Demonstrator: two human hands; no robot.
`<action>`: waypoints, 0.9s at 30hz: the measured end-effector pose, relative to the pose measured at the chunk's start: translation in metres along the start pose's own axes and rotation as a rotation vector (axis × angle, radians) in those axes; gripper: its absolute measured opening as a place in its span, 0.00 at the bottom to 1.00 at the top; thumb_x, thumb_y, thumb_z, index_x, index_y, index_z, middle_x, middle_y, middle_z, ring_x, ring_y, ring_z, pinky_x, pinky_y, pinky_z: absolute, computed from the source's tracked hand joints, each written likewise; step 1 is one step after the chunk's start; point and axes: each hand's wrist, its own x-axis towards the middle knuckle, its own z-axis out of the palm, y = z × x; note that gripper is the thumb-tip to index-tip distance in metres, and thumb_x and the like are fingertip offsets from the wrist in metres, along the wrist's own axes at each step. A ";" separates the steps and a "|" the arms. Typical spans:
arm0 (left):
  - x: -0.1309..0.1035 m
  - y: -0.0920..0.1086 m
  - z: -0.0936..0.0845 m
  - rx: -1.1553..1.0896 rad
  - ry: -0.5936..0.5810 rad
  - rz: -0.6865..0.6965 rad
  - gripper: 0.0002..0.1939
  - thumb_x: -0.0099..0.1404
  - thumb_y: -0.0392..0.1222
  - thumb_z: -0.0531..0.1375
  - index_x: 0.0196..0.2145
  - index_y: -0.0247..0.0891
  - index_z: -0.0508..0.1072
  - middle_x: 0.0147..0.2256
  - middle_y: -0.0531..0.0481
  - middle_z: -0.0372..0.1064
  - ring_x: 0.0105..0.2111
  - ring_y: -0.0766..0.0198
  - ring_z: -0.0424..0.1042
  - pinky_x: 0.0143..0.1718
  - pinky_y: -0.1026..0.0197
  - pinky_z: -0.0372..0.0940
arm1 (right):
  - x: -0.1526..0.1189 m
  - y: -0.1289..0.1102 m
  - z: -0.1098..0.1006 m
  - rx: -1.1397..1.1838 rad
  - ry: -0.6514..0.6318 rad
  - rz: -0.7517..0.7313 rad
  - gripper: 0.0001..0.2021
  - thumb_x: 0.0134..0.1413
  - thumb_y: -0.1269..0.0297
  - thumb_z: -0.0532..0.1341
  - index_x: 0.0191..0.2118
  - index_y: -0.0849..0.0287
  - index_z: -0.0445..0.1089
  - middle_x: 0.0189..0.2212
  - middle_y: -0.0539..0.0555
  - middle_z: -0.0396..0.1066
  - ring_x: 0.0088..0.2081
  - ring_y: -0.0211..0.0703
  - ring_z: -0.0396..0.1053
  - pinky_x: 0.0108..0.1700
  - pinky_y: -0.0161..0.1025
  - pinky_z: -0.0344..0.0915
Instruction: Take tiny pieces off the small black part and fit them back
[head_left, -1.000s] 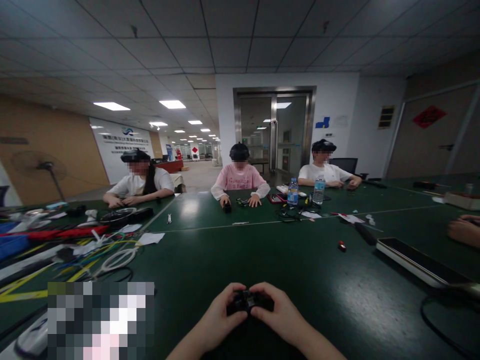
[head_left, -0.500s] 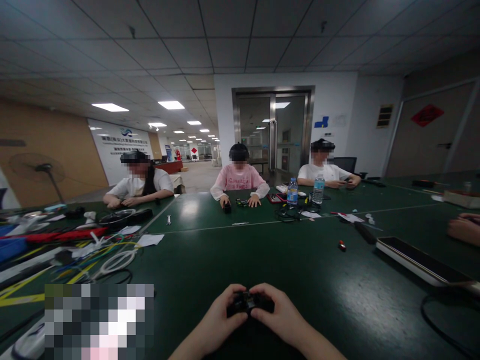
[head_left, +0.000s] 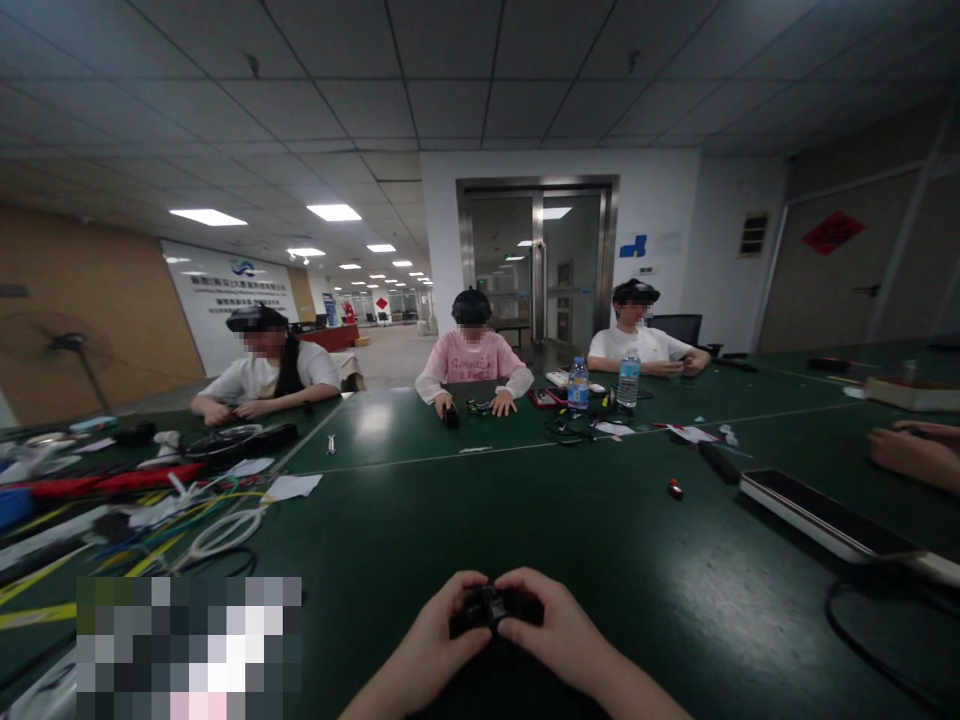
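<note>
Low in the middle of the head view, my left hand and my right hand meet around a small black object with a few shiny parts. Thumbs press its near side while the index fingers curl over its far side. Both hands are closed on it, one at each end. My fingers cover much of the object, and its exact kind cannot be made out. Beneath it lies the dark green table.
Left of my hands lie tangled cables and a paper sheet. To the right are a flat black-topped device, a small red item and a co-worker's hands. Across sit several people and two water bottles.
The view has turned slightly to the right, so the surroundings sit a little further left. My two hands keep the same hold on the black object.
</note>
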 end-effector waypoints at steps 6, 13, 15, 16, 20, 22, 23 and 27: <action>0.000 -0.004 -0.002 0.005 -0.006 0.007 0.22 0.55 0.33 0.59 0.48 0.40 0.60 0.46 0.46 0.67 0.47 0.57 0.66 0.50 0.54 0.58 | -0.001 -0.004 -0.001 -0.011 -0.011 0.023 0.16 0.44 0.68 0.63 0.43 0.54 0.69 0.41 0.50 0.71 0.44 0.46 0.67 0.47 0.41 0.63; 0.000 -0.003 0.000 -0.026 0.005 -0.019 0.22 0.56 0.34 0.59 0.48 0.40 0.60 0.44 0.47 0.67 0.46 0.57 0.67 0.48 0.54 0.59 | -0.002 -0.008 -0.002 -0.021 -0.015 0.013 0.16 0.44 0.68 0.63 0.43 0.54 0.69 0.41 0.50 0.71 0.45 0.45 0.67 0.48 0.41 0.62; -0.001 -0.002 0.000 -0.028 0.003 -0.006 0.21 0.56 0.34 0.59 0.48 0.40 0.60 0.44 0.48 0.67 0.46 0.58 0.66 0.49 0.54 0.58 | -0.002 -0.007 -0.003 -0.018 -0.019 0.017 0.17 0.44 0.68 0.63 0.44 0.54 0.68 0.42 0.51 0.71 0.45 0.46 0.67 0.48 0.42 0.63; -0.002 -0.002 0.000 -0.025 0.003 0.000 0.21 0.56 0.34 0.59 0.47 0.40 0.61 0.44 0.48 0.67 0.46 0.58 0.66 0.48 0.54 0.59 | -0.002 -0.006 -0.003 -0.018 -0.020 0.013 0.17 0.44 0.68 0.63 0.44 0.54 0.68 0.42 0.51 0.70 0.45 0.46 0.67 0.48 0.42 0.63; -0.002 0.000 -0.001 -0.010 0.006 0.004 0.21 0.56 0.34 0.59 0.47 0.40 0.61 0.43 0.49 0.66 0.44 0.59 0.67 0.45 0.56 0.60 | -0.001 -0.002 -0.004 -0.008 -0.010 -0.043 0.13 0.45 0.70 0.63 0.41 0.55 0.71 0.45 0.53 0.69 0.49 0.47 0.65 0.53 0.43 0.59; -0.002 0.001 -0.001 0.009 0.012 0.005 0.21 0.55 0.33 0.59 0.47 0.39 0.61 0.42 0.49 0.66 0.43 0.59 0.66 0.45 0.56 0.60 | 0.000 -0.001 -0.003 -0.011 -0.014 -0.047 0.12 0.46 0.69 0.62 0.39 0.55 0.72 0.45 0.54 0.69 0.50 0.48 0.65 0.54 0.44 0.58; -0.002 0.001 -0.001 0.014 0.015 0.007 0.21 0.55 0.33 0.59 0.46 0.39 0.61 0.42 0.49 0.66 0.43 0.59 0.66 0.45 0.56 0.59 | 0.001 0.000 -0.003 -0.014 -0.020 -0.044 0.11 0.46 0.69 0.62 0.39 0.55 0.73 0.45 0.54 0.69 0.49 0.48 0.65 0.54 0.45 0.58; -0.001 0.000 0.000 -0.007 0.015 0.013 0.21 0.54 0.33 0.59 0.46 0.39 0.61 0.41 0.49 0.67 0.43 0.59 0.67 0.45 0.56 0.60 | 0.002 0.003 -0.003 -0.031 -0.039 -0.058 0.11 0.47 0.67 0.62 0.39 0.53 0.73 0.45 0.54 0.69 0.48 0.48 0.66 0.52 0.45 0.60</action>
